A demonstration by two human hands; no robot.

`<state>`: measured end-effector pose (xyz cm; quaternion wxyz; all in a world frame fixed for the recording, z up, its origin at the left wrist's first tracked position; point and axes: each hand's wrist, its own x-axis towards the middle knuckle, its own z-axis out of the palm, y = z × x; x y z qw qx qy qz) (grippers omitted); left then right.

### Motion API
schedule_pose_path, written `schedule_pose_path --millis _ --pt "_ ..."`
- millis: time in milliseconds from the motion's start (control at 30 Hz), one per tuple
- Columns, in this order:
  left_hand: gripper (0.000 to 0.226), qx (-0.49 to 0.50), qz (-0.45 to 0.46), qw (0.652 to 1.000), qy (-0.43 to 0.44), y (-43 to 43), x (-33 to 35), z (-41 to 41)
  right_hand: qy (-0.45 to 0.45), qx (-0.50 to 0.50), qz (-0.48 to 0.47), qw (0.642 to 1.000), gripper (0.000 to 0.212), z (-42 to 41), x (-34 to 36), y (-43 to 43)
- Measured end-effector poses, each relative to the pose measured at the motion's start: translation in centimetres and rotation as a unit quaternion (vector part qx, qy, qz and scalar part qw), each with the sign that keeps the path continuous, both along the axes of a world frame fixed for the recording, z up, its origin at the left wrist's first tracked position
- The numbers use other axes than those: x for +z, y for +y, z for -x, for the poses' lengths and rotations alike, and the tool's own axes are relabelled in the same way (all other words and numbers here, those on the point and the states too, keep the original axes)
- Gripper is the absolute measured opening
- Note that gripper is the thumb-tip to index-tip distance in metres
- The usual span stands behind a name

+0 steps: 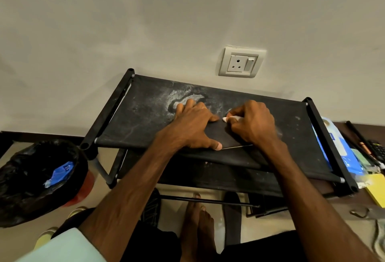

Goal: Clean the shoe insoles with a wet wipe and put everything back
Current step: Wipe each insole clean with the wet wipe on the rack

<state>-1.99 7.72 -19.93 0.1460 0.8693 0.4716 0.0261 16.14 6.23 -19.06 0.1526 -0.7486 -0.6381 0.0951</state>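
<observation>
One dark insole (226, 136) lies on the dusty top shelf of the black shoe rack (135, 120). The left hand (193, 125) presses it flat with fingers spread. The right hand (253, 123) curls round a white wipe (233, 118) at the insole's far edge. A blue wipes pack (342, 151) lies just right of the rack, and a black-lined bin (31, 178) stands to its left.

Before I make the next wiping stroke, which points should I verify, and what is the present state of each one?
1. The left hand presses the dark insole flat on the shoe rack's top shelf: ok.
2. The right hand grips the wet wipe: ok.
3. The wipe touches the insole: cannot tell, the fingers hide the contact.
4. The insole surface is clean: cannot tell, it is dark and mostly covered.
5. The lined bin stands ready left of the rack: ok.
6. The wet wipes pack lies at the rack's right end: ok.
</observation>
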Motion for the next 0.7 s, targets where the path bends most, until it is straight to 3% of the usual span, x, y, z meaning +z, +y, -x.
schedule_pose_path --millis 133,333,467,600,700 --pt "0.083 0.006 0.001 1.000 -0.007 -0.1 -0.1 0.1 0.039 0.010 -0.006 0.999 0.012 -1.7 -0.1 -2.6" --pt "0.084 0.007 0.002 1.000 -0.014 -0.3 0.1 0.0 0.048 0.069 0.079 0.993 0.011 -2.9 0.8 -4.5" --pt "0.082 0.001 0.013 1.000 -0.013 -0.2 0.3 0.1 0.033 0.025 0.029 0.999 0.010 -1.6 0.1 -2.9" --pt "0.083 0.002 0.019 1.000 -0.009 0.0 0.2 0.1 -0.004 0.007 -0.021 1.000 0.021 0.1 -0.1 -1.2" --pt "0.083 0.008 0.016 1.000 -0.023 0.0 -0.2 0.2 0.012 0.020 -0.013 1.000 0.020 -0.3 -0.4 -1.5"
